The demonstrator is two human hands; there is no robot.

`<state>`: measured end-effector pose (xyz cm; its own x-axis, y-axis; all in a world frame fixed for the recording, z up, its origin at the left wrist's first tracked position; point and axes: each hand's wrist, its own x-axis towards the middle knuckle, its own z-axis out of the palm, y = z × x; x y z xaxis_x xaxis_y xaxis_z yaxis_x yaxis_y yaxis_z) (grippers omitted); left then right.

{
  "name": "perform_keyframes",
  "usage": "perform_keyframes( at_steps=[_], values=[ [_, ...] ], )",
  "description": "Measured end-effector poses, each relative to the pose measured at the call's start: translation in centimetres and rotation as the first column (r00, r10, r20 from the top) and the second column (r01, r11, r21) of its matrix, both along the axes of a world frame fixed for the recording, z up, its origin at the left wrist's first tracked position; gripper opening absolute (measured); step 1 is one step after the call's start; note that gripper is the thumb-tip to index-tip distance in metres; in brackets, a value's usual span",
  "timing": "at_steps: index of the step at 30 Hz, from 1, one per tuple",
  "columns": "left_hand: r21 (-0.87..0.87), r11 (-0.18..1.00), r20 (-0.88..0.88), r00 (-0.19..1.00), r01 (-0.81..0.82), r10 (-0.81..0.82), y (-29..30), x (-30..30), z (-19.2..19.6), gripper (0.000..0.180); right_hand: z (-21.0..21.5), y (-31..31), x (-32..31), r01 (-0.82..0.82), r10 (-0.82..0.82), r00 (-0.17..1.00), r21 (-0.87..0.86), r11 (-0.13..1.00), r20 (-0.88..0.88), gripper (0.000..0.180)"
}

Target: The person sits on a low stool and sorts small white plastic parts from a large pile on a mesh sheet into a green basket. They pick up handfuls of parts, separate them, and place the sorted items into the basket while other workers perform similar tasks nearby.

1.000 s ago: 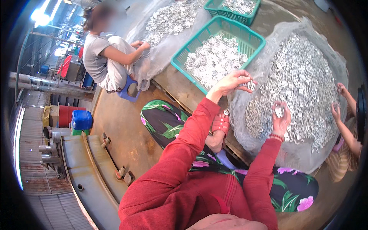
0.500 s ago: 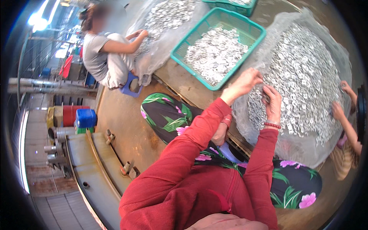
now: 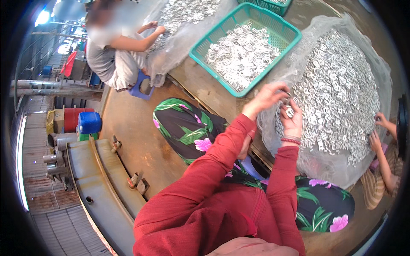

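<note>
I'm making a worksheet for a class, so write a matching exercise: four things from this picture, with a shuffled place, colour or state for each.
Things
1. Right hand
2. Near basket
3. Large pile
4. Long sleeves

Descriptions
A. On a pale sheet, right of the basket
B. Red
C. Bracelet at its wrist
D. Teal, holding silvery parts

Pairs: 1-C, 2-D, 3-A, 4-B

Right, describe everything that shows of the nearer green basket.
The nearer green basket looks plastic: rectangular, with rounded corners, a smooth rim and mesh walls. It stands open and upright on a brown surface, partly filled with small silvery pieces, its right-hand mesh bare. The left hand is close by, seemingly not touching.
</note>
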<state>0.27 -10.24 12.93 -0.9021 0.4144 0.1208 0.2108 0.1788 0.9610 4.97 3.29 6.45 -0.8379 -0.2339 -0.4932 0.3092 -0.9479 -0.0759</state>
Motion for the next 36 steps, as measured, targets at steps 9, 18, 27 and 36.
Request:
perform_keyframes(
  at_steps=[9,18,27,36],
  values=[
    [0.123,0.913,-0.072,0.914,-0.389,0.399,-10.7,-6.4,5.4,0.028,3.1,-2.5,-4.9,0.087,-0.048,0.995,0.569,0.818,-0.083,0.017],
    [-0.64,0.768,0.205,0.964,0.001,0.169,-10.0,-3.6,5.6,0.03,14.4,-1.9,-11.8,0.265,0.325,0.856,0.88,0.393,-0.403,0.076],
    [-0.911,0.355,-0.053,0.913,-0.209,0.404,-4.8,5.3,-11.6,0.021,-1.4,10.4,-2.6,-0.08,0.069,0.996,0.878,0.472,0.054,0.05],
    [-0.598,0.801,0.443,0.815,-0.042,0.374,-5.9,0.3,0.1,0.027,-7.9,8.8,-3.5,-0.017,0.24,0.971,0.999,0.032,0.009,0.032]
  ],
)
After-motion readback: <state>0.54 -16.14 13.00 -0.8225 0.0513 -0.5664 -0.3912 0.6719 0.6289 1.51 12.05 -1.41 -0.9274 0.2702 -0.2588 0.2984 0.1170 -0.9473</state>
